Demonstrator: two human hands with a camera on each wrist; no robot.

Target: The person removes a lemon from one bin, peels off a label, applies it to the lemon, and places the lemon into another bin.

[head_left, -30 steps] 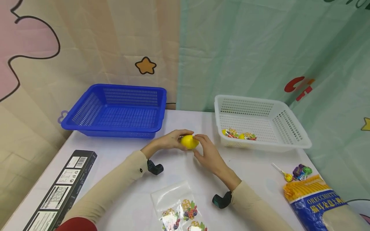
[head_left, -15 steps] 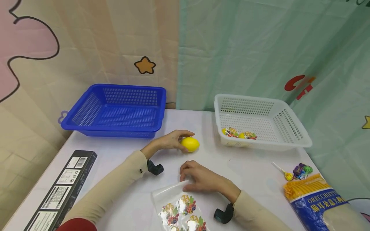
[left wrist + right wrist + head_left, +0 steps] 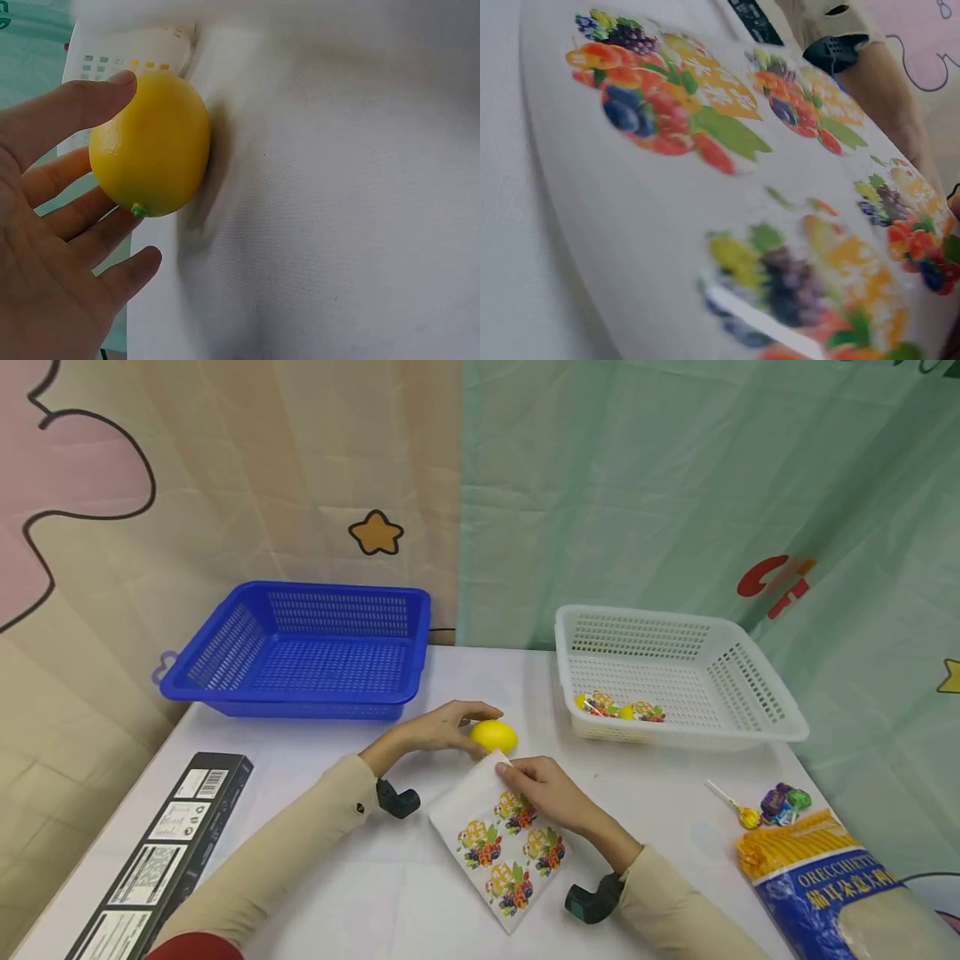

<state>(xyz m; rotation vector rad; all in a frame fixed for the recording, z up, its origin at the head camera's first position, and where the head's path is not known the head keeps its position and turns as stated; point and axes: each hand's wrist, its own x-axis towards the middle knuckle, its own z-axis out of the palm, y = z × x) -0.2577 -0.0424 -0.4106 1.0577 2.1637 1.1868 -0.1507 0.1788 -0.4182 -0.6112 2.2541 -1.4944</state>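
A yellow lemon (image 3: 494, 737) with a small green stem end sits on the white table in front of the baskets. My left hand (image 3: 444, 727) holds it from the left; in the left wrist view the thumb lies over the lemon (image 3: 154, 146) and the fingers curl behind it. My right hand (image 3: 546, 787) pinches the top corner of a plastic bag (image 3: 480, 810) printed with clusters of fruit. That corner overlaps the lemon's lower edge in the head view. The bag's printed face (image 3: 660, 195) fills most of the right wrist view.
Behind the left hand stands a blue basket (image 3: 296, 697). A white basket (image 3: 675, 735) at the back right holds fruit-printed bags with yellow lemons. Wrapped lollipops (image 3: 783, 802) and an orecchiette pasta bag (image 3: 832, 885) lie at right, a long black box (image 3: 168, 852) at left.
My right hand left the lemon, reached down to the plastic bag and gripped its top edge. The bag has come up and turned toward the lemon. The left hand has stayed on the lemon.
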